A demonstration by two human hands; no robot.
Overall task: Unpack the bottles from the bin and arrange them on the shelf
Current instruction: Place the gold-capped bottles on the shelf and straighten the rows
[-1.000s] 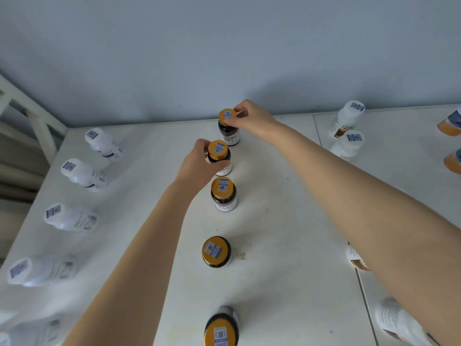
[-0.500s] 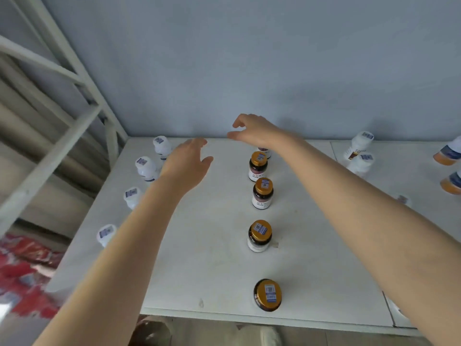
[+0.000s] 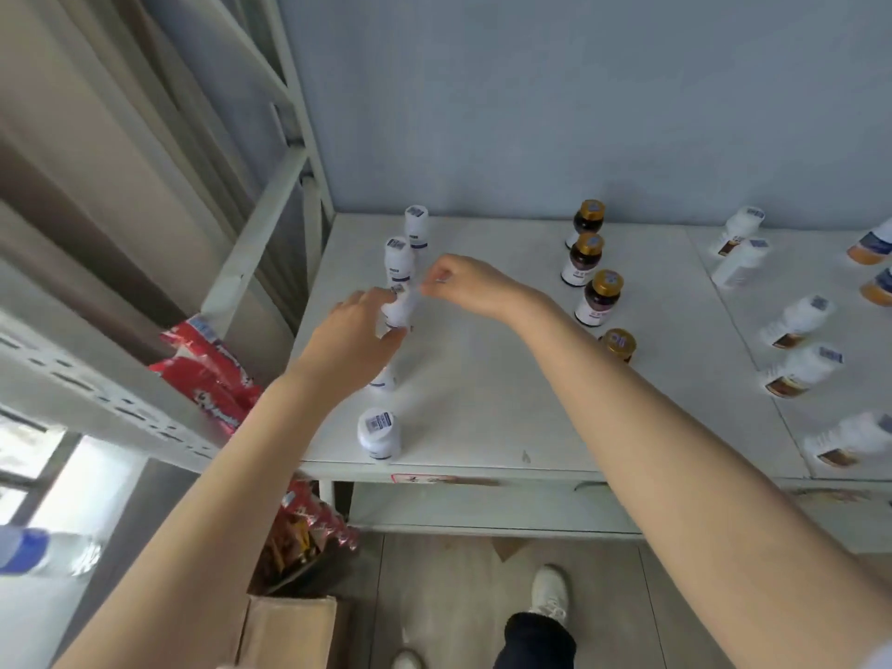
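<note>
Down at 6 o'clock a white shoe [image 3: 548, 589] is standing on the floor. A brown box [image 3: 289, 630] is sitting at 7 o'clock, lower than the shelf [image 3: 482, 417]. The shelf's front edge is running from side to side across the middle. The nearest white bottle [image 3: 379, 433] is standing just beside that edge, and the shelf's left edge is lying close to the white row. Red packets [image 3: 207, 374] are lying past that left edge, at 9 o'clock.

A wide bare patch is lying between the white row and the brown bottles [image 3: 600, 297] at 2 o'clock. Both arms are reaching over this patch.

The left hand [image 3: 355, 338] is holding the held white bottle [image 3: 399, 315], which is standing in the middle of the white row and looking blurry. The fingers are curling round its top and the thumb is pressing near its bottom. Another bottle is peeking out from under this hand.

The right hand [image 3: 466, 287] is hanging at 3 o'clock from the bottle's top. Its fingertips are bunching close together just beside the cap. I cannot tell if they are touching it.

The left arm is coming in from 7 o'clock. The right arm is coming in from 4 o'clock, with the wrist bending down.

Two far white bottles [image 3: 399, 258] are standing behind, at 12 o'clock, near the blue wall [image 3: 531, 113].
</note>
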